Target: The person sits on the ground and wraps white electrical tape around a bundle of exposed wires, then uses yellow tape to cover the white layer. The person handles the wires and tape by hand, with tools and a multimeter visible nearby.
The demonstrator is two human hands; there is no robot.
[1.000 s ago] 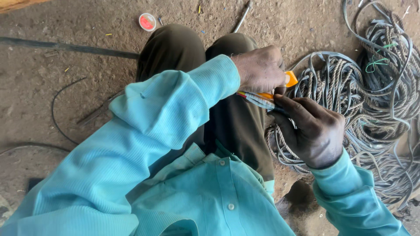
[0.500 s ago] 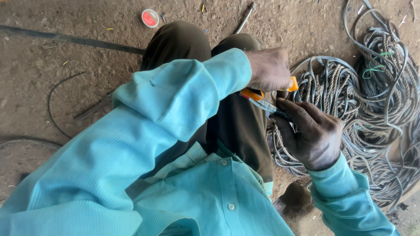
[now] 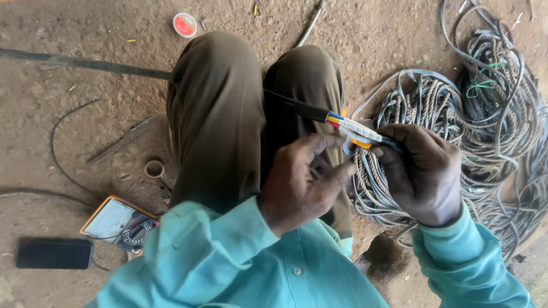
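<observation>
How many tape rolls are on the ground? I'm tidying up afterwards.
2: a red tape roll on the dirt above the knees, and a pale tape roll beside the left thigh. Others may be hidden.

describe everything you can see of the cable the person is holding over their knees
The cable is a thin black sheathed lead running slantwise across the knees. Near the hands its sheath ends, baring coloured inner cores, red, yellow and blue, then a white stretch with an orange bit beneath. The right hand grips it from the right, closed round the end; the left hand meets it from below with its fingertips at the bared part. Its far end passes out of sight behind the left knee.
</observation>
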